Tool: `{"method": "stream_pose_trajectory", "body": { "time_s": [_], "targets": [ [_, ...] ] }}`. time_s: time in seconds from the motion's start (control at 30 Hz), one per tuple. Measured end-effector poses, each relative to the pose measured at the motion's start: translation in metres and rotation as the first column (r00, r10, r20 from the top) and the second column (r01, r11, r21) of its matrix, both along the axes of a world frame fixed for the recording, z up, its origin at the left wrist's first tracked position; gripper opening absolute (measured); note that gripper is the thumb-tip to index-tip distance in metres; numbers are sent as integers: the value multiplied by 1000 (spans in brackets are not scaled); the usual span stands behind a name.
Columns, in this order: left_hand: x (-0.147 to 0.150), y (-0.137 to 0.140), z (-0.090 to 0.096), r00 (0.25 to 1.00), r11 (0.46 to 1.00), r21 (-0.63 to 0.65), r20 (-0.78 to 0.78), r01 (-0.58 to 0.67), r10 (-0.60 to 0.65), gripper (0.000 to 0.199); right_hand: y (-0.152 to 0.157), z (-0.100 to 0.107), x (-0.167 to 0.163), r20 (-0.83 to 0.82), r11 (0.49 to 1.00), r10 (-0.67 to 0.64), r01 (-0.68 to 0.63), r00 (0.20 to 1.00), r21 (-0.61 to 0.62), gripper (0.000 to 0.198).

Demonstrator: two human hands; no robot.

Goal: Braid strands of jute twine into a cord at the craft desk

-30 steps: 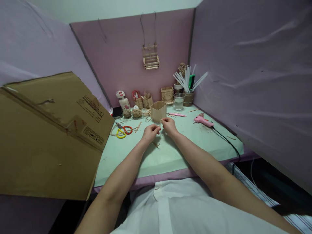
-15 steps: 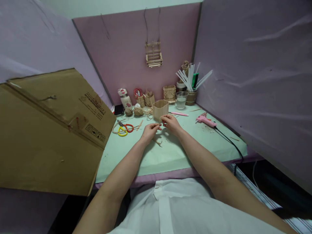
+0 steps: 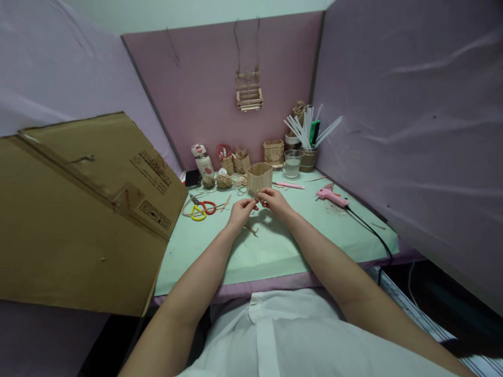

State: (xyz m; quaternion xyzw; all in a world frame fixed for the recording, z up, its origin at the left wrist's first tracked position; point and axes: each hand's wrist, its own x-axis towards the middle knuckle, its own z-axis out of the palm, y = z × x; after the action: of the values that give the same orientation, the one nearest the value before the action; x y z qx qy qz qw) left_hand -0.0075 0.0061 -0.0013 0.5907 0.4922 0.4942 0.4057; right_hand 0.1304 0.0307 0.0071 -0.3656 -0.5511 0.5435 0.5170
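Observation:
My left hand (image 3: 240, 213) and my right hand (image 3: 275, 201) meet over the middle of the table, fingertips pinched close together. Between them is a thin piece of jute twine, mostly hidden by the fingers. A loose end of the twine (image 3: 251, 229) sticks out below my left hand. Just behind the hands stands an open container made of wooden sticks (image 3: 259, 179). To the left of my left hand lie scissors (image 3: 202, 208) with one red and one yellow handle, beside a small wooden stick (image 3: 225, 203).
A pink glue gun (image 3: 332, 197) with a black cord lies at the right. Twine balls (image 3: 223, 181), a bottle (image 3: 203, 161), a cup of water (image 3: 292, 163) and a pot of white glue sticks (image 3: 308, 157) line the back. A large cardboard sheet (image 3: 90, 220) leans at the left.
My hands have drawn slightly closer together, the right fingertips shifting a little left toward the left ones. The view has tilted slightly, and the things on the table stay put.

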Motion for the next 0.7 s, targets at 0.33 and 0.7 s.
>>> {"method": "stream_pose_trajectory", "body": {
  "time_s": [0.33,0.7],
  "targets": [
    [-1,-3,5,999,982,187,-44,13,-5,25,4,4,6,-160,992,-36,17,986,-121,14],
    [-1,-4,4,989,973,218,-143,71,-40,18,2,0,4,-8,990,-116,116,993,84,27]
  ]
}}
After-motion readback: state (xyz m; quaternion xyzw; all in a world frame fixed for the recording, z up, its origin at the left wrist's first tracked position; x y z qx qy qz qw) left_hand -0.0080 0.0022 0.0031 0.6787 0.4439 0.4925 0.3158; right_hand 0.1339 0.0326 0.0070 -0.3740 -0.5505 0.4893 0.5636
